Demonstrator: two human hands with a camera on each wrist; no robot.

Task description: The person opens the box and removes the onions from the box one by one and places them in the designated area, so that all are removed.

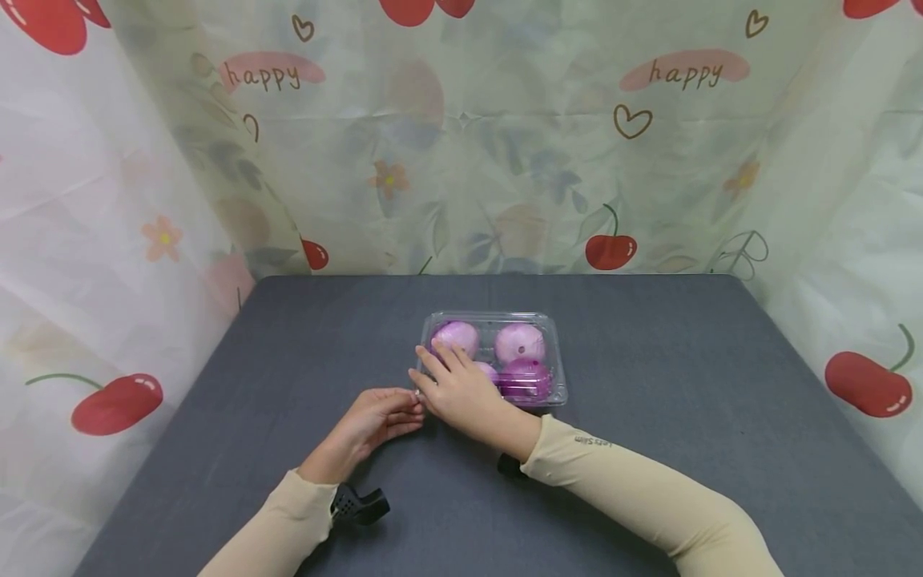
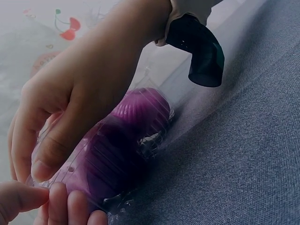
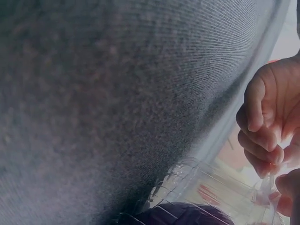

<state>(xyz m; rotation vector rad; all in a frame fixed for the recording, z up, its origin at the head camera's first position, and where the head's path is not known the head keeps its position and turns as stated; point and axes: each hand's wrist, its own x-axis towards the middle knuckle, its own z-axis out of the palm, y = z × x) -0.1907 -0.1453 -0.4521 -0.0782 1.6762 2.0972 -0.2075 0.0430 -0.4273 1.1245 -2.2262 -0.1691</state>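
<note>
A clear plastic clamshell box stands on the table, holding several round purple things, paler on top, some with a small dark hole; their exact kind cannot be told. At the box's left front corner my left hand pinches the thin plastic edge between thumb and fingers. The right hand lies across the left part of the lid, fingers spread and fairly straight. In the left wrist view, the right thumb bears down close to the left fingertips. The right wrist view shows the pinched plastic rim.
Dark grey cloth covers the table. Behind and at both sides hangs a pale curtain printed with cherries and flowers. A black wrist camera sits on the left forearm, near the table surface.
</note>
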